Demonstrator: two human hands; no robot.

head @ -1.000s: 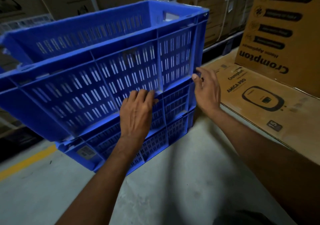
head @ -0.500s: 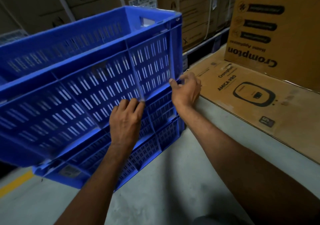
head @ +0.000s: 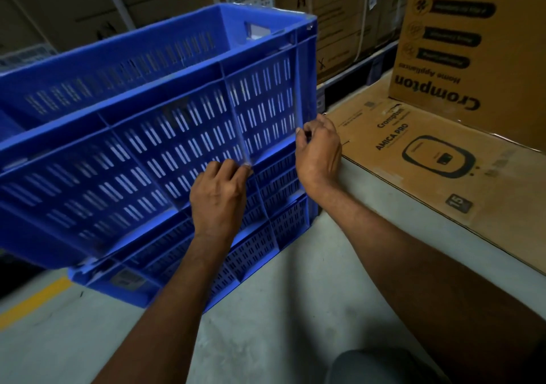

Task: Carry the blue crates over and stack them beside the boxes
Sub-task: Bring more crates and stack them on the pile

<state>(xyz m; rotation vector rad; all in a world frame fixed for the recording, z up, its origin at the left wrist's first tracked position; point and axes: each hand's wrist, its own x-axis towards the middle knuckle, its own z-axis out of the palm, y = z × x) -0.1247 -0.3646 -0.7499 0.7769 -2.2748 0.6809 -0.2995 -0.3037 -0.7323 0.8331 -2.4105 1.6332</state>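
We hold the upper crate (head: 153, 135), a blue slotted one, tilted in the air, its far left end higher and its near right corner dipping toward the lower crates (head: 251, 253). Those lower crates sit on the concrete floor (head: 280, 310); we cannot tell how many are nested there. The upper crate's right bottom edge touches, or nearly touches, the top of the lower crates, while its left part hangs clear of them.

Our left hand (head: 218, 197) grips the crate's bottom rim near a vertical rib, fingers curled onto the edge. Our right hand (head: 319, 150) clamps the lower right corner of the same crate, thumb and fingers pinched round the corner post. The two hands are apart, both on the near long side.

Just beside the crates on the right lies a flat carton (head: 437, 171) printed "Crompton AMICA PRO", and an upright carton (head: 461, 47) stands on its far end. Stacked cartons (head: 165, 2) line the back, one marked "CAUTION". A yellow line (head: 35, 301) crosses the floor's left edge.
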